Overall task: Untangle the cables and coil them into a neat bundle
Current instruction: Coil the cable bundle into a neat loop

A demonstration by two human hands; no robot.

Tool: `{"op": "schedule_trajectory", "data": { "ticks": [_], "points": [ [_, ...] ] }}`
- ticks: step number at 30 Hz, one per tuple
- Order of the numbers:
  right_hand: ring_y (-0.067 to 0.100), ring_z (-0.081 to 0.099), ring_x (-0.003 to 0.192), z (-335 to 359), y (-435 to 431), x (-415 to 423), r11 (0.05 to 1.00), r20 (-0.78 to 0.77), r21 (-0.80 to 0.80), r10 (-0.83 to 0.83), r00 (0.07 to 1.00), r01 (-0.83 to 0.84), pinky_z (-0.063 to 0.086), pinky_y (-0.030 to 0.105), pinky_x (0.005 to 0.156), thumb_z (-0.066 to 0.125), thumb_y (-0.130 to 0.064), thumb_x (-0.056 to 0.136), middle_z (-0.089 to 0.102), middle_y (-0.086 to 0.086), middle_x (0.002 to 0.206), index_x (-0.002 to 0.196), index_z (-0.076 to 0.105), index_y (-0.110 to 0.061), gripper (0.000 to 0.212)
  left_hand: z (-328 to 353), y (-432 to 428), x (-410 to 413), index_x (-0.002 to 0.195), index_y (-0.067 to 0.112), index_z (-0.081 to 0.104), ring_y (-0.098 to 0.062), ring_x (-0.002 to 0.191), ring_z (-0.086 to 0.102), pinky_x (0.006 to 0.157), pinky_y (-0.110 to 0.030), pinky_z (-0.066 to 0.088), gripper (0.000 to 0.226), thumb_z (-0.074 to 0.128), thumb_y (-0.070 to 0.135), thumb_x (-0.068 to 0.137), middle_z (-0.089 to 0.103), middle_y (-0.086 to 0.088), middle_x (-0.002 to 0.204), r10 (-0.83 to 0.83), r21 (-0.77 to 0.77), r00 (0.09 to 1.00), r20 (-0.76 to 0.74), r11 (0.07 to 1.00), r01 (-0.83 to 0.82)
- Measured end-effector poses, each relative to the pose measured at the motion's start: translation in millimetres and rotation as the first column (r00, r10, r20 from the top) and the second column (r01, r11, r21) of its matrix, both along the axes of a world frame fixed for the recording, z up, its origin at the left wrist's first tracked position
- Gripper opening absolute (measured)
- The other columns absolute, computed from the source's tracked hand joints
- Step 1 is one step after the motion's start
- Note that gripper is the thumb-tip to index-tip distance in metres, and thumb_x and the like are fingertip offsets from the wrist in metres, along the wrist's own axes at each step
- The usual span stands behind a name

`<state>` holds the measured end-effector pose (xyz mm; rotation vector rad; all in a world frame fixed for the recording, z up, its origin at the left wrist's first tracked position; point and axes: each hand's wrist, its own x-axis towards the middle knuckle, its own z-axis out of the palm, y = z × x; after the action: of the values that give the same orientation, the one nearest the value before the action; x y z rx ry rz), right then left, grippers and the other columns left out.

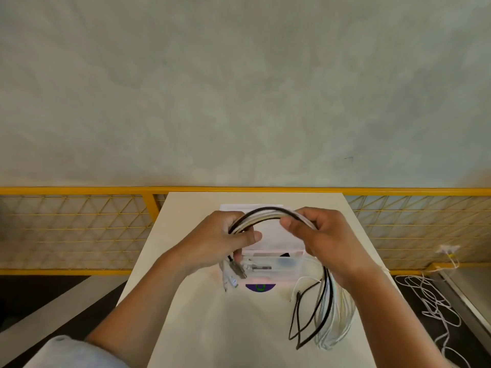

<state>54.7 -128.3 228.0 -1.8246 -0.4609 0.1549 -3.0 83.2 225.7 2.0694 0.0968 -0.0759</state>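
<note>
Nearest, on the pale worktop at right, slack loops of black and white cables, hanging from the right hand. Plug ends dangling under the left hand. Both grips curled tight round the same bundle, arched left to right between them, hands level, neither nearer. Behind, seemingly a clear box; beyond, a yellow fence.

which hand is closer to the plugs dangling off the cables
Left. The left hand holds the cables right above the dangling plugs; the right hand holds them farther along, off to the plugs' right.
</note>
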Motion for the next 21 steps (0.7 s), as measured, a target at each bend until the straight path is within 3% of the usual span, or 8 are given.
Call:
{"op": "schedule_trajectory", "data": {
  "ticks": [3, 6, 8, 11, 13, 15, 18, 21],
  "points": [
    [0.015, 0.025, 0.052, 0, -10, 5, 0.983, -0.114, 0.165, -0.065, 0.991, 0.084, 0.025, 0.026, 0.049, 0.070, -0.023, 0.093, 0.031, 0.000, 0.059, 0.075, 0.058, 0.004, 0.035, -6, 3, -3, 0.091, 0.014, 0.067, -0.009, 0.065, 0.065, 0.072, -0.027, 0.048, 0.020, 0.063, 0.033, 0.096, 0.070, -0.005, 0.070, 0.068, -0.115, 0.997, 0.046, 0.991, -0.062],
    [0.019, 0.026, 0.056, -3, -16, 7, 0.985, -0.147, 0.155, -0.051, 0.988, 0.074, 0.026, 0.028, 0.050, 0.072, -0.025, 0.091, 0.031, 0.004, 0.061, 0.076, 0.061, 0.001, 0.032, -11, 0, -2, 0.090, 0.018, 0.066, -0.017, 0.068, 0.060, 0.060, -0.027, 0.048, 0.023, 0.053, 0.033, 0.102, 0.062, -0.003, 0.069, 0.112, -0.125, 0.991, 0.069, 0.987, -0.103],
    [0.017, 0.031, 0.052, -5, -19, 6, 0.995, -0.155, 0.091, -0.015, 0.988, 0.029, 0.030, 0.024, 0.048, 0.074, -0.023, 0.090, 0.038, 0.001, 0.057, 0.078, 0.066, -0.005, 0.023, -13, -3, 0, 0.089, 0.023, 0.063, -0.018, 0.071, 0.058, 0.056, -0.025, 0.045, 0.024, 0.048, 0.034, 0.104, 0.054, 0.001, 0.068, 0.114, -0.045, 0.991, 0.070, 0.993, -0.111],
    [0.006, 0.044, 0.046, -1, -15, 2, 0.996, -0.113, -0.067, 0.042, 0.993, -0.050, 0.036, 0.018, 0.050, 0.077, -0.024, 0.087, 0.055, -0.007, 0.054, 0.087, 0.074, -0.016, 0.009, -13, -11, 5, 0.089, 0.028, 0.060, -0.018, 0.071, 0.054, 0.064, -0.030, 0.042, 0.023, 0.046, 0.038, 0.104, 0.056, 0.003, 0.074, 0.026, 0.104, 0.998, 0.049, 0.994, -0.031],
    [0.005, 0.054, 0.053, 1, -8, -1, 0.976, -0.038, -0.203, 0.076, 0.996, -0.082, 0.041, 0.022, 0.056, 0.078, -0.031, 0.087, 0.066, -0.005, 0.064, 0.086, 0.074, -0.022, 0.009, -13, -18, 7, 0.093, 0.025, 0.061, -0.018, 0.070, 0.051, 0.066, -0.033, 0.041, 0.021, 0.047, 0.038, 0.104, 0.060, -0.003, 0.081, -0.045, 0.150, 0.998, 0.040, 0.988, 0.039],
    [0.013, 0.062, 0.064, 1, -1, -5, 0.953, 0.022, -0.288, 0.107, 0.994, -0.096, 0.047, 0.029, 0.063, 0.074, -0.037, 0.088, 0.070, 0.000, 0.075, 0.085, 0.075, -0.023, 0.014, -11, -26, 8, 0.097, 0.022, 0.062, -0.014, 0.069, 0.050, 0.066, -0.031, 0.040, 0.019, 0.048, 0.035, 0.104, 0.059, 0.002, 0.078, -0.095, 0.162, 0.994, 0.051, 0.983, 0.086],
    [0.008, 0.058, 0.061, 2, 0, -8, 0.963, 0.072, -0.262, 0.087, 0.994, -0.066, 0.044, 0.025, 0.062, 0.070, -0.035, 0.092, 0.069, 0.000, 0.073, 0.082, 0.075, -0.024, 0.016, -9, -32, 6, 0.098, 0.027, 0.063, -0.009, 0.068, 0.056, 0.066, -0.027, 0.043, 0.015, 0.053, 0.036, 0.102, 0.060, 0.012, 0.072, -0.090, 0.068, 0.993, 0.077, 0.994, 0.084],
    [0.007, 0.059, 0.063, 7, -4, -13, 0.986, 0.047, -0.141, 0.092, 0.995, -0.085, 0.045, 0.019, 0.061, 0.069, -0.027, 0.094, 0.071, -0.003, 0.074, 0.087, 0.078, -0.027, 0.012, -14, -30, 3, 0.100, 0.027, 0.066, -0.017, 0.084, 0.066, 0.076, -0.030, 0.050, 0.016, 0.063, 0.041, 0.096, 0.069, 0.004, 0.085, -0.047, -0.079, 0.995, 0.085, 0.995, 0.054]
  ]
}}
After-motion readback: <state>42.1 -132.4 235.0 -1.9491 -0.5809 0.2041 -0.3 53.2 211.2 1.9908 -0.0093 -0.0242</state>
